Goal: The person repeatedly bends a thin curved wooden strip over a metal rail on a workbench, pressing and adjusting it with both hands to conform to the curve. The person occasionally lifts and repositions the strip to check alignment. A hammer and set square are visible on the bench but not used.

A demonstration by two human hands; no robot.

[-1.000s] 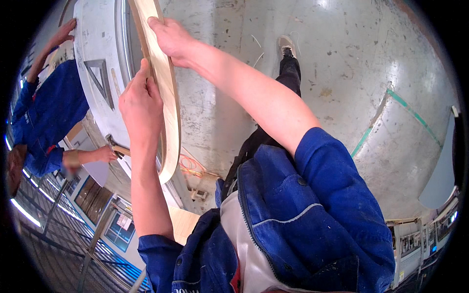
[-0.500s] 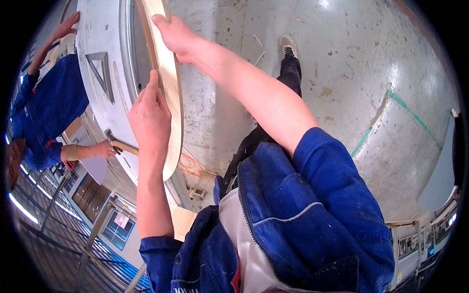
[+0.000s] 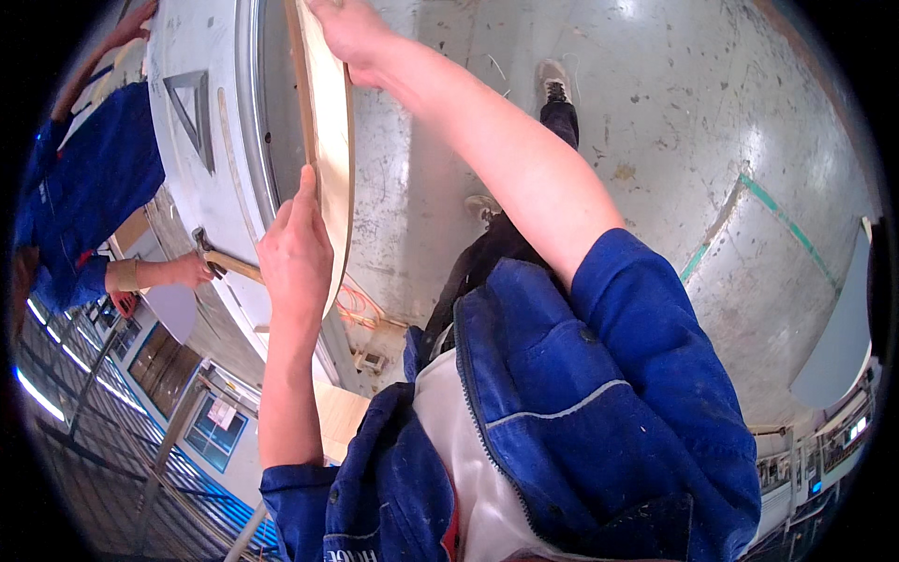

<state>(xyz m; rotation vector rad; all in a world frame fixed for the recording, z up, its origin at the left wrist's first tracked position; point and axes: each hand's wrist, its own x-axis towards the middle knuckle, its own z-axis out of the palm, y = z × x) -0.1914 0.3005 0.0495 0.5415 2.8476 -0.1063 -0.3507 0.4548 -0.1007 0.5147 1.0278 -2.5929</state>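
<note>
A long, pale wooden board [image 3: 334, 155] with a rounded near end stands tilted at the edge of a white panel [image 3: 220, 201]. Near the top of the view, my right hand [image 3: 356, 39] grips the board's far part, its fingers partly hidden behind it. My left hand [image 3: 298, 248] is closed at the nearer part, its index finger stretched along the board's left edge. A hammer [image 3: 232, 265] with a wooden handle lies across the panel just left of my left hand, which hides the handle's end.
At the left, a co-worker in blue has one hand [image 3: 192, 271] beside the hammer head and another [image 3: 136, 21] at the panel's far edge. A triangular grey frame [image 3: 194, 117] lies on the panel. An orange hose [image 3: 356, 304] is on the floor, which bears green tape [image 3: 773, 204].
Both hands hold on while the board shifts slightly right and farther away. My right hand moves toward the top edge. A second shoe now shows beneath my right forearm.
</note>
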